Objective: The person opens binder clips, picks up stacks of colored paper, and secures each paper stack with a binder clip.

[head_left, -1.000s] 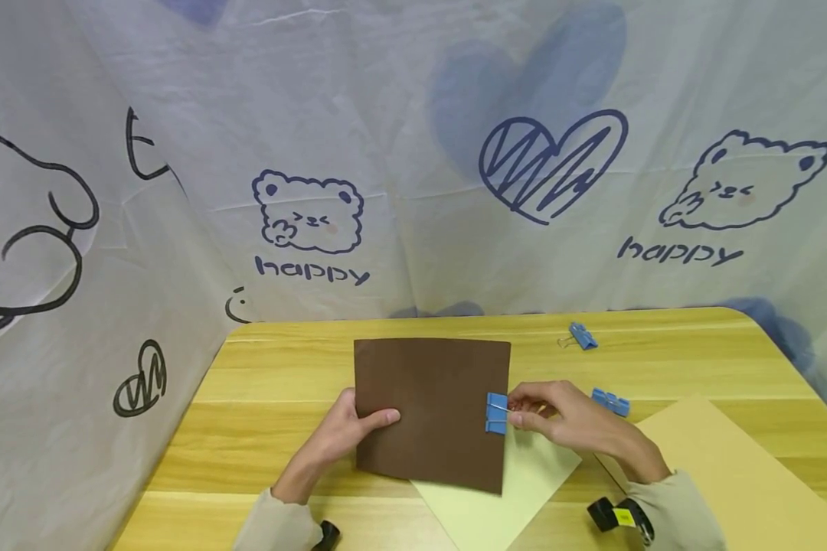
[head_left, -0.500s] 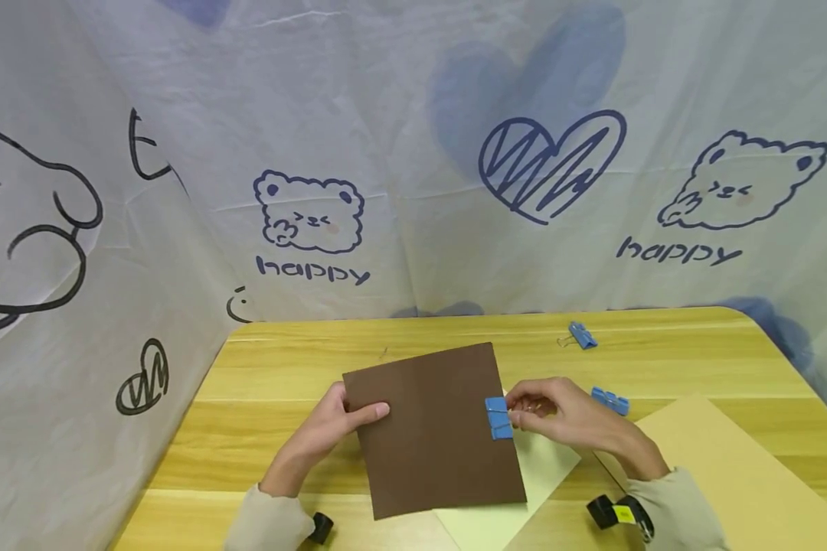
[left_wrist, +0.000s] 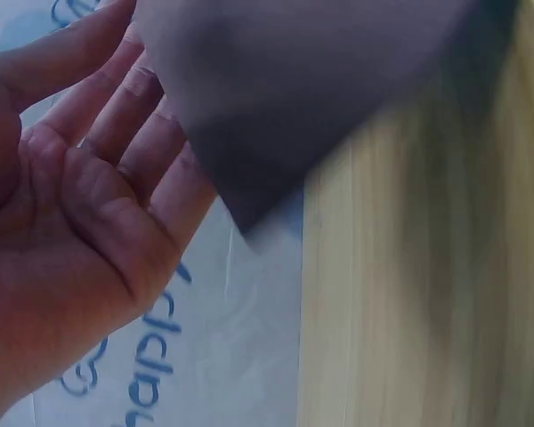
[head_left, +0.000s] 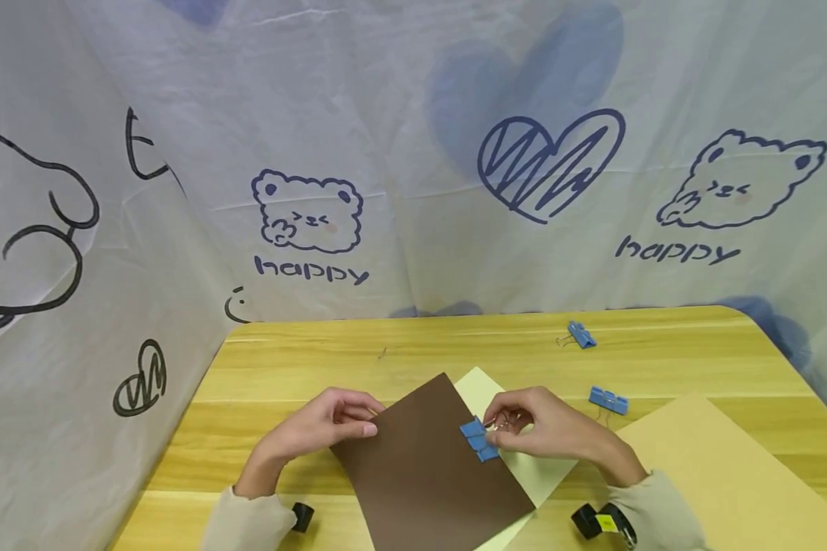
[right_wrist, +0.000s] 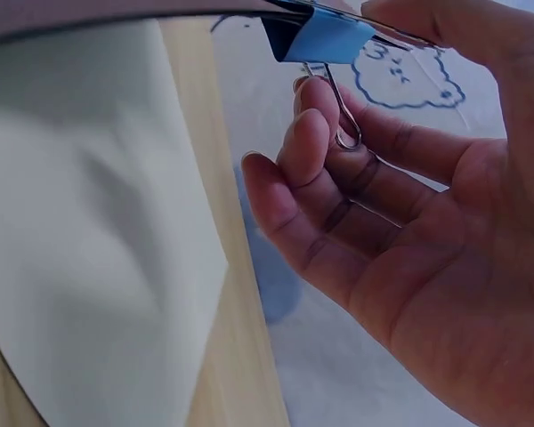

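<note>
A sheet of brown paper or card (head_left: 433, 474) is held tilted above the table in the head view. My left hand (head_left: 322, 425) pinches its left edge, thumb in front and the other fingers behind. On the paper's upper right edge sits a blue binder clip (head_left: 478, 438), gripped by my right hand (head_left: 551, 432). In the right wrist view, the thumb lies by the clip's top side and the fingertips are at its lower wire handle (right_wrist: 348, 133). Under the brown paper lies a pale yellow sheet (head_left: 478, 390), partly covered.
Two more blue binder clips, a far one (head_left: 582, 334) and a nearer one (head_left: 609, 400), lie on the wooden table (head_left: 303, 360) at the right. A larger tan sheet (head_left: 724, 467) lies at front right. A printed cloth (head_left: 413, 153) hangs behind the table.
The brown paper has turned counterclockwise and come lower, with the clip on its edge. My left hand has shifted a little left; my right hand has moved slightly left with the clip.
</note>
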A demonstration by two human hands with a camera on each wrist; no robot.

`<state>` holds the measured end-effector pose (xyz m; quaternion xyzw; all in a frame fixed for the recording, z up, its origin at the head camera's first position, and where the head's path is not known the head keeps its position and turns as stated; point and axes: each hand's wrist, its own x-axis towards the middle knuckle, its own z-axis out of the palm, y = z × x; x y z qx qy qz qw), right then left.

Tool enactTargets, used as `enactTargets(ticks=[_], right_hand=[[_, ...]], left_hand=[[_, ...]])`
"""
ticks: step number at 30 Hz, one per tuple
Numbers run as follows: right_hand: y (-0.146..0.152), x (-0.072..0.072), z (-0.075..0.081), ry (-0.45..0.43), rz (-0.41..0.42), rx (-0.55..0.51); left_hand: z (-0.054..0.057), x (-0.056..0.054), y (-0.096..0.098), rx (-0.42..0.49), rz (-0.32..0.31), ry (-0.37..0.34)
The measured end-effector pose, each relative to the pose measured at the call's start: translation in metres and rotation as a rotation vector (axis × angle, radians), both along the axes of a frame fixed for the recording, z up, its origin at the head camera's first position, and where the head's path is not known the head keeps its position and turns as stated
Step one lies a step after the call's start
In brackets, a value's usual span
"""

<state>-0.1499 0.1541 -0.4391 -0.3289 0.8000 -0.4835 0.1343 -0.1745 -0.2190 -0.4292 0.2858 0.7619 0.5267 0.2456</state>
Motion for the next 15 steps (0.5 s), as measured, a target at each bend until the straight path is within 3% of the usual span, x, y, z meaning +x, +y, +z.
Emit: enactTargets(ticks=[6,15], right_hand=[[-0.011,0.002,-0.005,0.035,0.026,0.013],[-0.017,-0.001,-0.002,0.037,0.026,0.088]], left_hand=[[-0.008,0.004,0.025,0.004,-0.046,0.059],[-0.012,0.008,0.036,-0.023,0.050,0.113]])
